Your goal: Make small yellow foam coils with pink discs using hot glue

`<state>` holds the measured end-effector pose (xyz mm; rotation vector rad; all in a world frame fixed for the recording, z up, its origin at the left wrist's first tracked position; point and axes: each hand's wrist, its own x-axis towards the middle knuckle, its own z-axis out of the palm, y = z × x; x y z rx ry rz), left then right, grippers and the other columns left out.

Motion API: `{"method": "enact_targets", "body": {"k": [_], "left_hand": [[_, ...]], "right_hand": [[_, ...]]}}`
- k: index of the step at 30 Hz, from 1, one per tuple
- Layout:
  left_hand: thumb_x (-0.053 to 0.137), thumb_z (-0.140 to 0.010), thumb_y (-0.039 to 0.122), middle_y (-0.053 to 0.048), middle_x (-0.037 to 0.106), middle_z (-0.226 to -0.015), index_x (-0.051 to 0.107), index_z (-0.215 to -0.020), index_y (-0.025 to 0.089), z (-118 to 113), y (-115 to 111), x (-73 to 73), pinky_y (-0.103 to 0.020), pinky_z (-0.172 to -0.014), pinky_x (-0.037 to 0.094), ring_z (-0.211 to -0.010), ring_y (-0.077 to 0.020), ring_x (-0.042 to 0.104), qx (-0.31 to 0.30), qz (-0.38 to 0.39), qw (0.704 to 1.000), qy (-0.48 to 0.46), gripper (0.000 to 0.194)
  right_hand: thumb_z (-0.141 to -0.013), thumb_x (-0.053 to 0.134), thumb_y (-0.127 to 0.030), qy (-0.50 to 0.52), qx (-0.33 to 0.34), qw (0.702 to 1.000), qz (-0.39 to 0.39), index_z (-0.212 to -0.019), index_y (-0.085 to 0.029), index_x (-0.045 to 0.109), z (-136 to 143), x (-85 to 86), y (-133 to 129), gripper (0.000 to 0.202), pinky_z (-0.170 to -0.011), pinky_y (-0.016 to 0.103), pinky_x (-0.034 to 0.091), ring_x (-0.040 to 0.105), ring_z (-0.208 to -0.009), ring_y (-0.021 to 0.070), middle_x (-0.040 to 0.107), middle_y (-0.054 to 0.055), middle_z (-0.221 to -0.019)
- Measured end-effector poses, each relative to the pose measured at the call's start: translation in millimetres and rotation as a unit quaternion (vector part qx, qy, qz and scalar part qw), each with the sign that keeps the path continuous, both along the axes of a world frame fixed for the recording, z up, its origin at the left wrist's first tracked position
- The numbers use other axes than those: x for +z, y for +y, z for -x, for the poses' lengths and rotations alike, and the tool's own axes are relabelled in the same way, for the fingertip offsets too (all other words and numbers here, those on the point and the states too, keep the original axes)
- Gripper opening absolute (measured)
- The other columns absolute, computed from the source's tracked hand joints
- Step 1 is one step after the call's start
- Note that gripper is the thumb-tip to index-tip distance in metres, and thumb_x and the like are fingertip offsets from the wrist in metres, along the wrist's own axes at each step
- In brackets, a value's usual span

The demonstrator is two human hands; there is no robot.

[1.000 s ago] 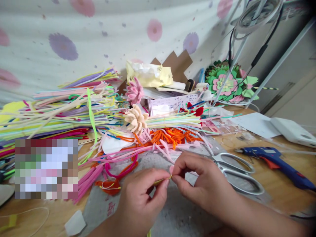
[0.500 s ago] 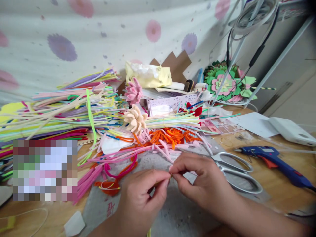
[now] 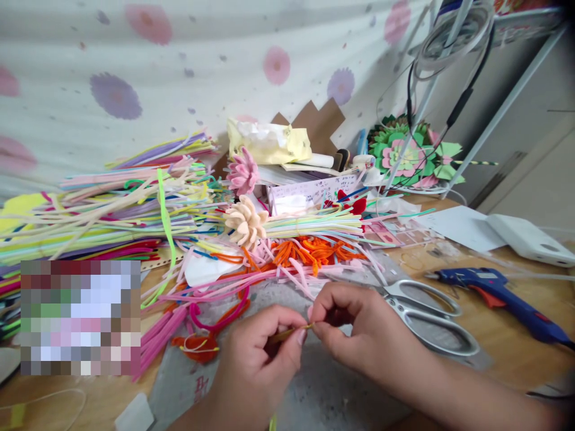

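My left hand pinches a thin golden-brown strip between thumb and forefinger, over the grey mat. At the strip's tip, my right hand has its thumb and forefinger closed, almost touching the left fingertips. Most of the strip is hidden in my left palm. A yellow-green end pokes out below my left hand; whether it belongs to the same strip I cannot tell. Silver-handled scissors lie just right of my right hand. Left of my hands is an orange fuzzy piece with thin yellow ends.
Bundles of pastel pipe cleaners cover the left and back. A cream fuzzy flower and a pink one stand behind orange pieces. A blue glue gun lies right, beneath a white device. The grey mat lies underneath.
My left hand has turned slightly, and more of the golden-brown strip shows between its fingers. Both hands stay close together. The view has shifted a little.
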<state>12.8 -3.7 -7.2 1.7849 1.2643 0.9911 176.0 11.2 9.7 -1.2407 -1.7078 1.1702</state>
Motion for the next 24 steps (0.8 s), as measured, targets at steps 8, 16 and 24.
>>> {"method": "enact_targets", "body": {"k": [8,16,24], "left_hand": [[0.055,-0.080,0.021,0.003,0.058,-0.049,0.069,-0.075,0.021,2.7,-1.4,-2.5,-0.021,-0.046,0.040,-0.046,-0.0128,0.052,-0.012,0.056,0.996,-0.069,0.014],[0.064,-0.074,0.022,0.004,0.058,-0.043,0.069,-0.068,0.020,2.4,-1.5,0.5,-0.020,-0.044,0.037,-0.041,-0.0104,0.049,0.036,0.138,0.978,-0.155,0.008],[0.065,-0.073,0.022,0.004,0.056,-0.044,0.068,-0.066,0.018,-2.0,-0.5,3.1,-0.020,-0.046,0.032,-0.042,-0.0089,0.045,0.061,0.176,0.961,-0.206,0.008]], "right_hand": [[-0.063,0.051,-0.023,0.016,0.007,0.999,0.040,-0.062,-0.020,0.052,1.4,0.6,0.9,0.004,-0.052,0.025,0.041,0.048,-0.053,0.0123,0.054,-0.001,-0.058],[-0.066,0.068,-0.027,0.092,0.053,0.989,0.108,-0.072,-0.016,0.057,-7.8,2.1,2.7,0.017,-0.055,0.023,0.038,0.047,-0.059,0.0097,0.056,-0.001,-0.069],[-0.076,0.063,-0.030,0.183,0.079,0.966,0.166,-0.084,-0.014,0.070,-18.2,3.3,3.6,0.019,-0.061,0.024,0.043,0.054,-0.062,0.0107,0.060,-0.001,-0.066]]}}
